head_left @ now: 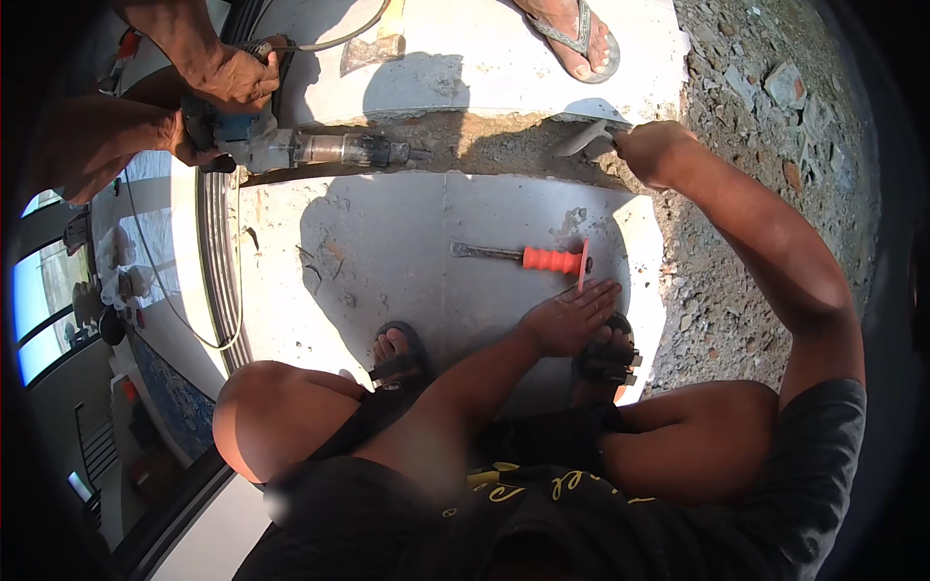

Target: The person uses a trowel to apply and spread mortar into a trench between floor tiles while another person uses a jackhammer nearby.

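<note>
My right hand (657,155) is closed round the handle of a trowel (581,141), whose grey blade points left over the right end of a dirt-filled trench (504,145). My left hand (573,321) is open, its fingers stretched out together above the right foot. Just beyond those fingertips, a cold chisel (489,253) with a red ribbed grip and round hand guard lies on the pale slab (387,252). At the trench's left end, a co-worker's two hands hold a rotary hammer (262,145), its bit pointing right into the trench toward my trowel.
Another foot in a flip-flop (586,44) stands on the far slab. A hatchet (376,48) lies there too. Rubble and gravel (746,290) cover the ground at right. A cable (174,310) loops past a metal door track (221,271) at left.
</note>
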Tool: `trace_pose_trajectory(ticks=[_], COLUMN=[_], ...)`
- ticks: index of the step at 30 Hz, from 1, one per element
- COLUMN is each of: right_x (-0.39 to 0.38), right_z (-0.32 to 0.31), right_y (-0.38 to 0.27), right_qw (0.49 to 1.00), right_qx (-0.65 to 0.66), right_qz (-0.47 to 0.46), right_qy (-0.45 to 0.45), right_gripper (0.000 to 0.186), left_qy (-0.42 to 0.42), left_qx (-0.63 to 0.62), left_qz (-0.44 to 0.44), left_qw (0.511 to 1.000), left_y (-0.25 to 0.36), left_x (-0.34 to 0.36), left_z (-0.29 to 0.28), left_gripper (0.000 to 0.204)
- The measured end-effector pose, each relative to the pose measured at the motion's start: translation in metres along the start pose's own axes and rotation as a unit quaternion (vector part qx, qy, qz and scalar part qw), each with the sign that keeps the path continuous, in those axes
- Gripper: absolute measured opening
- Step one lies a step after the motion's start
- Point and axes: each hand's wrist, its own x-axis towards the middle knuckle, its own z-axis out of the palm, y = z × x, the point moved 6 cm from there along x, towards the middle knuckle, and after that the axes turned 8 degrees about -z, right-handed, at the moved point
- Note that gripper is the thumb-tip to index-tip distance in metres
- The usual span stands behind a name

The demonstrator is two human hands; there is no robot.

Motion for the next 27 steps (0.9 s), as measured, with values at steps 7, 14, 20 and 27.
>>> trace_pose_trajectory(ticks=[7,14,20,27], right_x=[0.055,0.038,0.008,0.054], right_z=[-0.001,0.024,0.028,0.023], right_y=[-0.054,-0.003,0.009,-0.024], right_qw=[0.991,0.982,0.996,0.985], right_qx=[0.104,-0.074,0.058,0.162], right_qz=[-0.073,-0.077,-0.058,-0.059], right_qy=[0.047,-0.156,-0.033,-0.027], right_gripper=[0.04,0.042,0.035,0.029], left_qy=[-0.067,0.0,-0.018,0.001], left_qx=[-0.058,-0.026,-0.004,-0.008], left_qz=[-0.036,-0.019,0.007,-0.009], left_qw=[0.995,0.999,1.0,1.0], left_y=[-0.001,-0.004,0.004,0.004], left_x=[0.001,-0.001,0.002,0.006], left_z=[0.01,-0.002,-0.001,-0.004], left_gripper=[0.054,0.05,0.05,0.047])
